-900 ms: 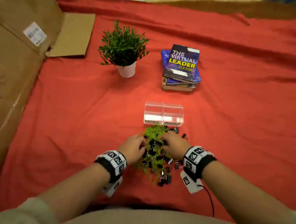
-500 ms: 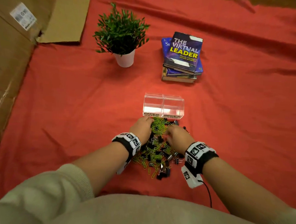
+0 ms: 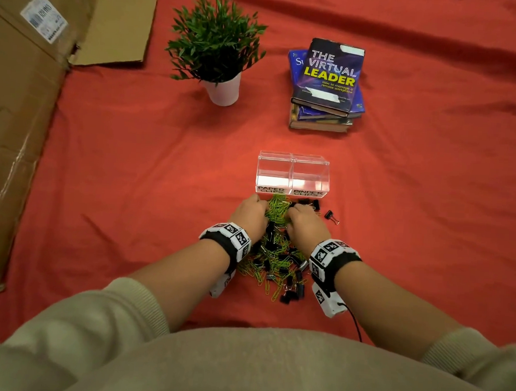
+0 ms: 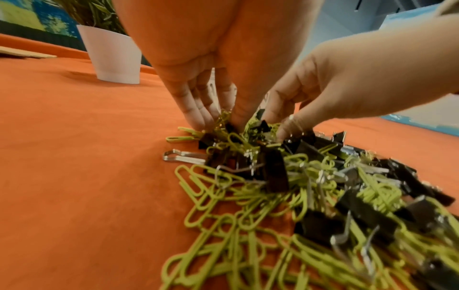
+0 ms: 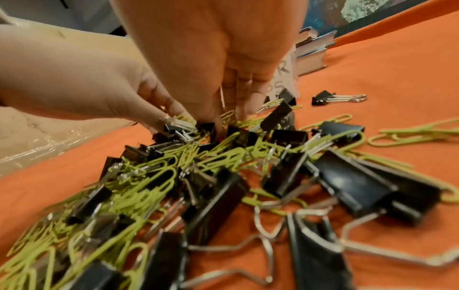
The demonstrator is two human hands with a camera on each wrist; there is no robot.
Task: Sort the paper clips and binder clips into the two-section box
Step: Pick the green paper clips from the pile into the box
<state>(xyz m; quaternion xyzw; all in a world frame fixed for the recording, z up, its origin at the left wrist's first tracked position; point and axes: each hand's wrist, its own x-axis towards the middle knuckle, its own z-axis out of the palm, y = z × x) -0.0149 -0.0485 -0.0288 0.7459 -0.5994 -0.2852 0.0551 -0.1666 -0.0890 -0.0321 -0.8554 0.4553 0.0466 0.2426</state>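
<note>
Both hands, left hand (image 3: 249, 214) and right hand (image 3: 304, 224), dig fingertips-down into the mixed clip pile (image 3: 277, 256) directly before the empty two-section box (image 3: 293, 174), seemingly gathering paper clips (image 3: 277, 206); actual grip cannot be told.

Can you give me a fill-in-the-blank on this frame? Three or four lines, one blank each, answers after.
1. The clear two-section box holds ____ clips so far.
2. The paper clips in the pile are ____ in colour.
3. The box section nearer the left hand is labelled ____ CLIPS.
4. One binder clip lies alone on the red cloth, beyond the ____ hand.

Answers: no; green; PAPER; right
</note>
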